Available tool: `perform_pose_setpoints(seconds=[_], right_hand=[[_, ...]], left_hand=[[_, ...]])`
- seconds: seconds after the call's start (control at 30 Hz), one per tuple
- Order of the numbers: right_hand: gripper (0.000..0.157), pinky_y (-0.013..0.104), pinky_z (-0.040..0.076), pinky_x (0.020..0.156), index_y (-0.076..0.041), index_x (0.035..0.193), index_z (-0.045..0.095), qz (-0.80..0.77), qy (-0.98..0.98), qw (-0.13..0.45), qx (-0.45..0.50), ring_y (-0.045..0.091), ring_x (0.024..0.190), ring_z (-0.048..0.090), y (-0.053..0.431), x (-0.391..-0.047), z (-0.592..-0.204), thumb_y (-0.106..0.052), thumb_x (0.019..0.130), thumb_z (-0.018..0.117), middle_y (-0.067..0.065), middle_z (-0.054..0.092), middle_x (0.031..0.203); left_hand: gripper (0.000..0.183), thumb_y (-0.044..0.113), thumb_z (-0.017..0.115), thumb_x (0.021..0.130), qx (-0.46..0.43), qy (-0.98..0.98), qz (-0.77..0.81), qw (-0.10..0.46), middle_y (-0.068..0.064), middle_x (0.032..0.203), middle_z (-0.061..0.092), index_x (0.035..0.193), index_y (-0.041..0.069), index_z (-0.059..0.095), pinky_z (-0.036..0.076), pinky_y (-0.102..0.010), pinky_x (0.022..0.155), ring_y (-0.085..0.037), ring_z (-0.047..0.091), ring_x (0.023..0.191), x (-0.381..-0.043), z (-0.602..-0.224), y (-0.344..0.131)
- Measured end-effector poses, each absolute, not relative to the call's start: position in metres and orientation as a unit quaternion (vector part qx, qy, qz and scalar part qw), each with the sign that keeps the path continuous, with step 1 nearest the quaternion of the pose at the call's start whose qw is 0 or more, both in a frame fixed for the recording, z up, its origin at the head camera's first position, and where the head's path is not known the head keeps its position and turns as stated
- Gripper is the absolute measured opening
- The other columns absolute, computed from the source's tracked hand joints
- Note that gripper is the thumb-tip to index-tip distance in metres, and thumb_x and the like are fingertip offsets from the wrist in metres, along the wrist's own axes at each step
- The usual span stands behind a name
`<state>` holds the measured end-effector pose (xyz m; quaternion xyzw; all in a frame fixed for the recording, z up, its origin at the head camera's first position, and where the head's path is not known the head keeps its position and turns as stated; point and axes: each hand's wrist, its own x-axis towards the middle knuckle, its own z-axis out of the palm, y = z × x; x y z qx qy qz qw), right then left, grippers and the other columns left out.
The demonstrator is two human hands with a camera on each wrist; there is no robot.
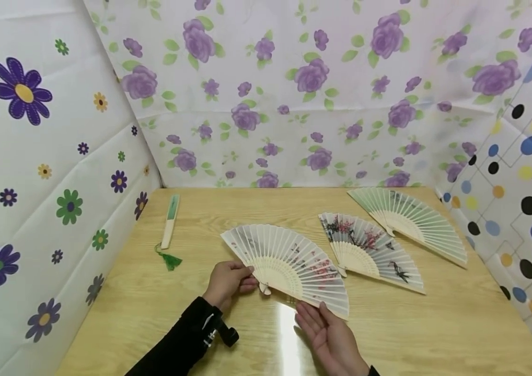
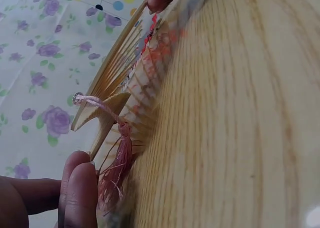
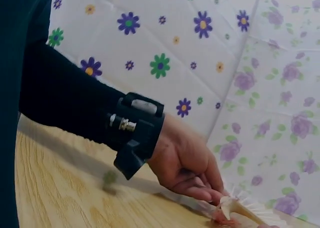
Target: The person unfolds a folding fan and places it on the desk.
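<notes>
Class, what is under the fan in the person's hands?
A pink tassel and the table show under the fan; whatever else it covers cannot be seen.

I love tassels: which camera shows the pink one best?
Left wrist: the pink tassel appears large, its threads distinct. The right wrist view catches only a bit; the head view doesn't show it.

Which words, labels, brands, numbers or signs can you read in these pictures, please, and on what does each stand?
None can be read.
Held fan: printed flowers, no legible text.
Folded fan: dark marks, too small to tell if they are writing.
Open green fan: dark printed marks, likewise too small to tell.
</notes>
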<state>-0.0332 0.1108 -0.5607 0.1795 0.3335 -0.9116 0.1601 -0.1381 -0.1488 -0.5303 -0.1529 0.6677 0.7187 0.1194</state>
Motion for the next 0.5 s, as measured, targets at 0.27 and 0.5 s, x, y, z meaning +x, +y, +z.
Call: perform_pose_setpoints(seconds=[0.27,0.5], right_hand=[[0.053,0.035,0.059,0.124,0.005,0.166,0.028,-0.914,0.316,0.185,0.177,0.014,0.121,0.080,0.115,-0.020,-0.557,-0.031,0.127,0.028,0.008,0.081,0.128],[0.065,0.036,0.059,0.125,0.010,0.175,0.008,-0.904,0.337,0.183,0.188,0.016,0.119,0.080,0.123,-0.017,-0.557,-0.031,0.127,0.025,0.007,0.080,0.128]], left_hand=[[0.017,0.008,0.074,0.111,-0.133,0.709,0.677,0.144,-0.017,0.090,0.083,0.112,-0.009,0.073,0.067,-0.025,0.060,-0.010,0.076,0.065,-0.131,-0.534,-0.153],[0.021,0.010,0.077,0.109,-0.096,0.727,0.655,0.183,-0.008,0.082,0.080,0.106,-0.010,0.076,0.064,-0.022,0.056,-0.008,0.073,0.063,-0.131,-0.535,-0.155]])
